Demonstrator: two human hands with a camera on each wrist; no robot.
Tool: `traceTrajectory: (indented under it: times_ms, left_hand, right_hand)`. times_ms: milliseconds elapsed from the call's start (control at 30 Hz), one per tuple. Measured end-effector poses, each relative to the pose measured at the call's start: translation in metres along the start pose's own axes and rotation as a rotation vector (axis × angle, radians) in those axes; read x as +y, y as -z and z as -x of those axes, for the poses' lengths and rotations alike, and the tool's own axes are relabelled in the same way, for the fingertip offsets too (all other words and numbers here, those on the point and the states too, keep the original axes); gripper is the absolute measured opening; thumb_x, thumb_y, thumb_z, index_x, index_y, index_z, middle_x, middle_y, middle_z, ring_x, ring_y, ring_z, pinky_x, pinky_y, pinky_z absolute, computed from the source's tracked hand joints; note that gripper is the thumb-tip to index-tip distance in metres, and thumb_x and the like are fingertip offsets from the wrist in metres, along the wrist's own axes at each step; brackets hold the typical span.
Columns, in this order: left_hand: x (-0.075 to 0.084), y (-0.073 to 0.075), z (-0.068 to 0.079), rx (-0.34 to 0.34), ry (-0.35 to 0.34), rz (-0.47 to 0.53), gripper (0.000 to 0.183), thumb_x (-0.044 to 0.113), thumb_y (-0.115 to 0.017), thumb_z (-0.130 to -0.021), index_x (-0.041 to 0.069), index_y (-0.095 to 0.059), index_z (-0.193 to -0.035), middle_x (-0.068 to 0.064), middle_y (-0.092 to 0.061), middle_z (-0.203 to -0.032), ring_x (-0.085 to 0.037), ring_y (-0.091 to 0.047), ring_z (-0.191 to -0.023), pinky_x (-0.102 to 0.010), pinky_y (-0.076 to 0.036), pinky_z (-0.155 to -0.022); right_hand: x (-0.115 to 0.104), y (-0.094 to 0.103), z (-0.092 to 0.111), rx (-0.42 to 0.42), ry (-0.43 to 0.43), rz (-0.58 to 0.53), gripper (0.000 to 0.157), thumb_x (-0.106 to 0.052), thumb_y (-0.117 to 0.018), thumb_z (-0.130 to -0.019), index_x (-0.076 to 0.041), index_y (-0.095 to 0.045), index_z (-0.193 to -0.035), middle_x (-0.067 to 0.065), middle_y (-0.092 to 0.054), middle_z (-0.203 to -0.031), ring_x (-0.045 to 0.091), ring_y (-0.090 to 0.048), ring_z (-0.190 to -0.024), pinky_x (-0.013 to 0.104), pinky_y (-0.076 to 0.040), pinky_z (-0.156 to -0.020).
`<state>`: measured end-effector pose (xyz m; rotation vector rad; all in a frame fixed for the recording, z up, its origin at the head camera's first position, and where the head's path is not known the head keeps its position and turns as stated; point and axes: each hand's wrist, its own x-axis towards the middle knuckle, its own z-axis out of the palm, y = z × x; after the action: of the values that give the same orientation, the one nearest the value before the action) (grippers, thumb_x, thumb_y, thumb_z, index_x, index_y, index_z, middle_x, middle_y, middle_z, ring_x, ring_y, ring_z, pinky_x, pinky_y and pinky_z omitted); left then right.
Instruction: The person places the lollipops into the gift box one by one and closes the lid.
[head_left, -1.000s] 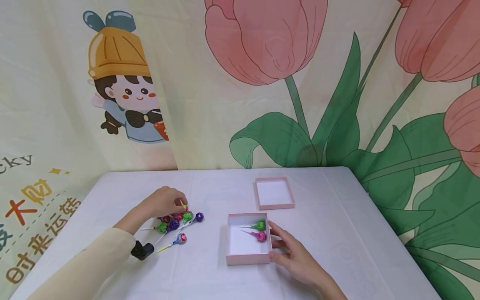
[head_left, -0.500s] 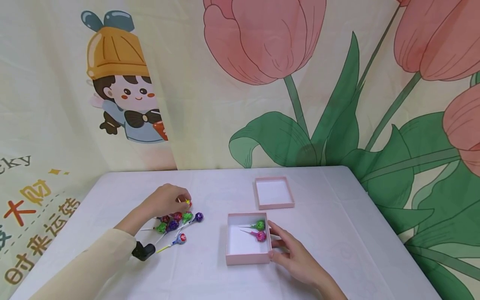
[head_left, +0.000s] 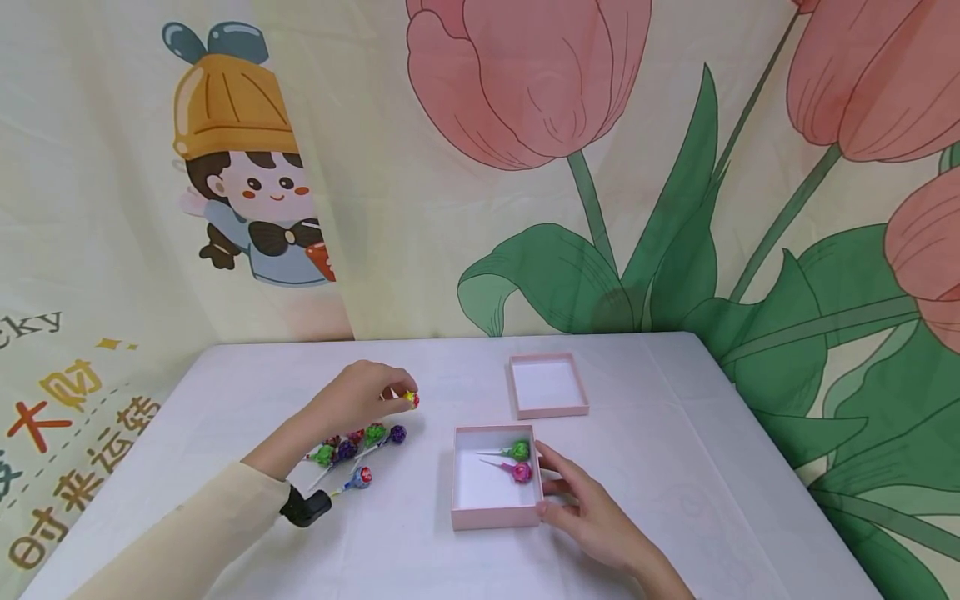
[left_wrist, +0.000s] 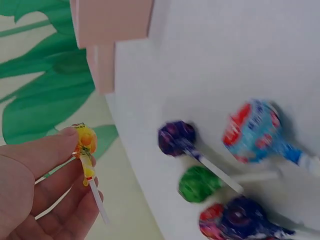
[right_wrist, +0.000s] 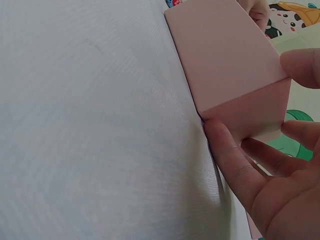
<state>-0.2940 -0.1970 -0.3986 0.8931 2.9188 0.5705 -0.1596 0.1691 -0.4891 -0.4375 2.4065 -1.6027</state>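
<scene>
1. The left hand (head_left: 371, 393) pinches a yellow lollipop (left_wrist: 86, 141) by its wrapped head; in the left wrist view, its white stick hangs below the fingers.
2. This lollipop is in the air above the table (head_left: 660, 442), between the pile of lollipops (head_left: 346, 450) and the pink box (head_left: 495, 520), apart from both.
3. The right hand (head_left: 592, 512) holds the box at its right side, with fingers bent against the wall, so I think it keeps the box steady.
4. Inside the box lie a green lollipop (head_left: 519, 451) and a pink lollipop (head_left: 522, 473); the lid (head_left: 552, 412) lies behind it.
5. The step in hand seems to be the carrying of one lollipop towards the box.
6. The next move, I judge, calls for passing over the left wall, lowering beside the two others, and letting go gently.
</scene>
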Motion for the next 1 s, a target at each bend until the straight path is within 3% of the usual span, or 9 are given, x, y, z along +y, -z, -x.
traceTrajectory:
  times_ms: [333,567,1000]
  left_hand:
    - [0.053,-0.002,-0.007,0.044,-0.117,0.036,0.019,0.021,-0.083,-0.094,0.017,-0.079,-0.112,0.014,-0.073,-0.091,-0.004,-0.064,-0.081,-0.024,-0.055,-0.073]
    - [0.087,-0.009,-0.010,0.017,-0.185,0.089,0.021,0.018,-0.084,-0.093,0.018,-0.079,-0.114,0.012,-0.074,-0.093,-0.005,-0.064,-0.081,-0.022,-0.056,-0.073]
    - [0.114,-0.048,-0.021,-0.105,-0.252,0.137,0.017,0.021,-0.083,-0.094,0.017,-0.081,-0.110,0.012,-0.074,-0.092,-0.003,-0.061,-0.079,-0.021,-0.054,-0.074]
  right_hand:
    - [-0.002,0.000,0.001,0.000,-0.012,0.002,0.077,-0.024,-0.072,-0.102,-0.029,-0.032,-0.168,0.016,-0.045,-0.162,0.032,-0.061,-0.132,0.042,-0.057,-0.103]
    - [-0.002,0.000,0.000,0.005,-0.018,-0.002,0.076,-0.023,-0.072,-0.102,-0.029,-0.033,-0.167,0.015,-0.045,-0.162,0.032,-0.061,-0.131,0.047,-0.056,-0.104]
    - [-0.002,0.001,0.000,-0.007,-0.013,-0.010,0.076,-0.024,-0.071,-0.103,-0.028,-0.032,-0.168,0.017,-0.045,-0.162,0.034,-0.061,-0.132,0.052,-0.055,-0.105]
